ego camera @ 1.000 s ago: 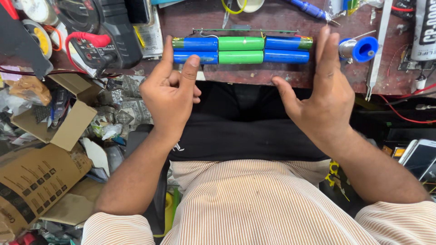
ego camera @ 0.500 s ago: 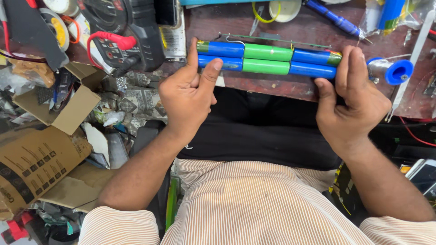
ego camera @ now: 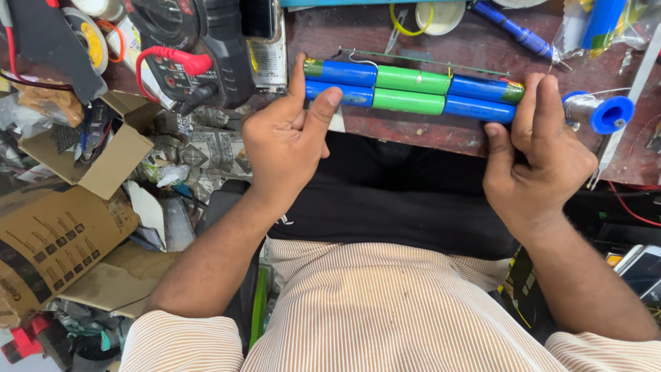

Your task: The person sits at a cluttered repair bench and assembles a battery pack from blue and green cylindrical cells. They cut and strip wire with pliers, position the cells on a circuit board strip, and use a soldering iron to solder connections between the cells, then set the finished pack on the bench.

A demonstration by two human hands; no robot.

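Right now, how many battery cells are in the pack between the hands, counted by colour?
Blue cells: 4
Green cells: 2
Total: 6 cells in the battery pack, held by the left hand and the right hand.

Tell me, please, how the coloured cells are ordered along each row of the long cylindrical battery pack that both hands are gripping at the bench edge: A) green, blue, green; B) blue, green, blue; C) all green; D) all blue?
B: in the long blue-and-green cylindrical battery pack, each row shows a green cell in the middle with blue cells at both ends, where the left hand and right hand grip it.
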